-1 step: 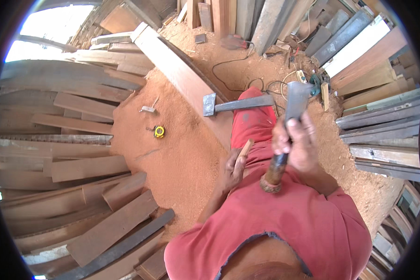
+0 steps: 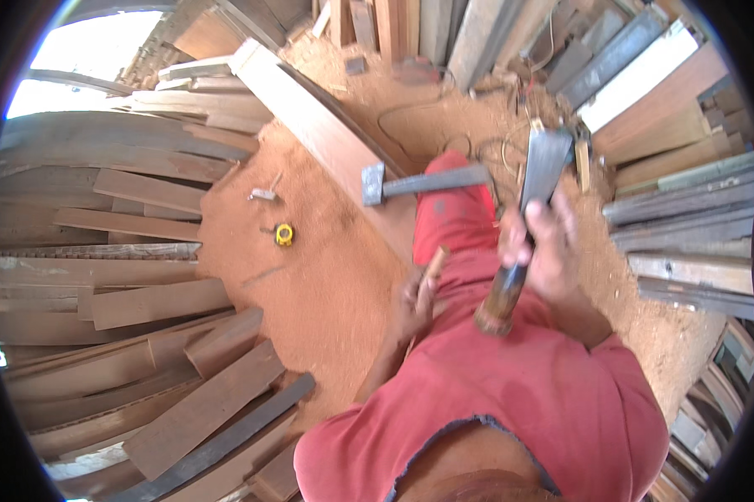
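In my right hand (image 2: 549, 243) is a wide chisel (image 2: 546, 165), its flat metal blade pointing up and away from me. The worn wooden handle (image 2: 502, 301) comes back toward my chest, and my fingers wrap round the part where blade and handle meet. My left hand (image 2: 415, 299), near my thigh, is closed round a short light wooden piece (image 2: 436, 262) that sticks up past the fingers. Ahead of it a hammer (image 2: 374, 184) lies with its square head on a long plank (image 2: 323, 127) and its handle across my red-clothed leg.
A yellow tape measure (image 2: 284, 235) and a small pale tool (image 2: 262, 194) rest on the sawdust (image 2: 310, 293). Stacked boards (image 2: 151, 305) line the left, with more timber (image 2: 687, 217) on the right. Cables (image 2: 394, 125) and a blurred power tool (image 2: 417, 70) lie ahead.
The chisel has tilted a little to the right, and its handle end has shifted up and right. My left hand has barely moved, and the hammer stays in place.
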Tool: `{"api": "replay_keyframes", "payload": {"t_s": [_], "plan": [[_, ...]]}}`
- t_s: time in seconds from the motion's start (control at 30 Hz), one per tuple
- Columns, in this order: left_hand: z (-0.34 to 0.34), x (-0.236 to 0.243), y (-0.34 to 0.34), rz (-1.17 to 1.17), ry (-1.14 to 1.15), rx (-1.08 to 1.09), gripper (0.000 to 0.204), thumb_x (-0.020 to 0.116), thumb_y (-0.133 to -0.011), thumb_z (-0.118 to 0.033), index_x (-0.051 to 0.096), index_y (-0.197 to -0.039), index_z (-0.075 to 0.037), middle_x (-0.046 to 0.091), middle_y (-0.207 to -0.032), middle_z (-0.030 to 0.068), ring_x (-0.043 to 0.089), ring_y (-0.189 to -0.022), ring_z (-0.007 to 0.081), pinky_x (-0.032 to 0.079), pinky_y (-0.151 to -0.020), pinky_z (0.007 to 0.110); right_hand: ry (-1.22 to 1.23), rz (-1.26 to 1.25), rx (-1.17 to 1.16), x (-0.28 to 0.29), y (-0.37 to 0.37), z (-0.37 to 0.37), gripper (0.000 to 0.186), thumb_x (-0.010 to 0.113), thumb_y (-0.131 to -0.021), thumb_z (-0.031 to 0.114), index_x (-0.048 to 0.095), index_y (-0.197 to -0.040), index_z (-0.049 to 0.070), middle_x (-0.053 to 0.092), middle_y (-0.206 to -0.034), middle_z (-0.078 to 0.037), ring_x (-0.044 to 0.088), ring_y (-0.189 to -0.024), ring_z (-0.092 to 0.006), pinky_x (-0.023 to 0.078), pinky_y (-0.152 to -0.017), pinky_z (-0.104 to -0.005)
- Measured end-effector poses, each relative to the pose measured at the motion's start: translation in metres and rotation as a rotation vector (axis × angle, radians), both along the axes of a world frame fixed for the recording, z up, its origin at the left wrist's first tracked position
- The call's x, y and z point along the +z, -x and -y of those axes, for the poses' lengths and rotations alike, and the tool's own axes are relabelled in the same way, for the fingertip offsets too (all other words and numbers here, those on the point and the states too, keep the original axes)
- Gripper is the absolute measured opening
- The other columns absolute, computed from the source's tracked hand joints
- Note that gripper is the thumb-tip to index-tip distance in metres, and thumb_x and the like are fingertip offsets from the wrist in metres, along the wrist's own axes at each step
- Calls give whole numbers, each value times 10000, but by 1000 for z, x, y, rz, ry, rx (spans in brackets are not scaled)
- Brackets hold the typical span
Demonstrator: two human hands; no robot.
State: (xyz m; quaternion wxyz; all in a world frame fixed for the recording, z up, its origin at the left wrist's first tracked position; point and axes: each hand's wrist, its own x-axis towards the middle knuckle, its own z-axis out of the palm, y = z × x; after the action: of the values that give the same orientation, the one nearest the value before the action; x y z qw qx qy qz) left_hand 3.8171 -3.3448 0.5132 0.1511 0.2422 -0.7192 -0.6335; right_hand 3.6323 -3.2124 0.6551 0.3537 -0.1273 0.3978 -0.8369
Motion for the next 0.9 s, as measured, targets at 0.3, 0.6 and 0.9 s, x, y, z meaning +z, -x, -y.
{"api": "replay_keyframes", "payload": {"t_s": [0.3, 0.6, 0.9], "plan": [[19, 36, 81, -208, 57, 39, 191, 551, -1009, -200, 592, -1028, -15, 510, -783, 5, 463, -703, 89, 390, -638, 230, -609, -633, 26, -42, 28, 45, 468, 722, -848, 291, 548, -1138, -33, 644, -1019, -146, 633, -976, -241, 493, -892, -387], [15, 37, 78, -200, -713, -149, 433, 350, -1074, -405, 584, -1056, -42, 470, -657, -3, 402, -562, 75, 321, -517, 214, -589, -638, -16, -47, 52, 52, 461, 731, -839, 240, 548, -1153, -44, 645, -1009, -156, 633, -948, -223, 498, -878, -375], [31, 40, 98, -302, -829, 23, 384, 336, -1074, -358, 546, -1003, -44, 472, -652, 33, 370, -541, 108, 326, -528, 255, -411, -290, -59, -56, 43, 63, 249, 524, -1018, 269, 499, -1063, 25, 599, -900, -73, 528, -611, -84, 492, -568, -255]]}}
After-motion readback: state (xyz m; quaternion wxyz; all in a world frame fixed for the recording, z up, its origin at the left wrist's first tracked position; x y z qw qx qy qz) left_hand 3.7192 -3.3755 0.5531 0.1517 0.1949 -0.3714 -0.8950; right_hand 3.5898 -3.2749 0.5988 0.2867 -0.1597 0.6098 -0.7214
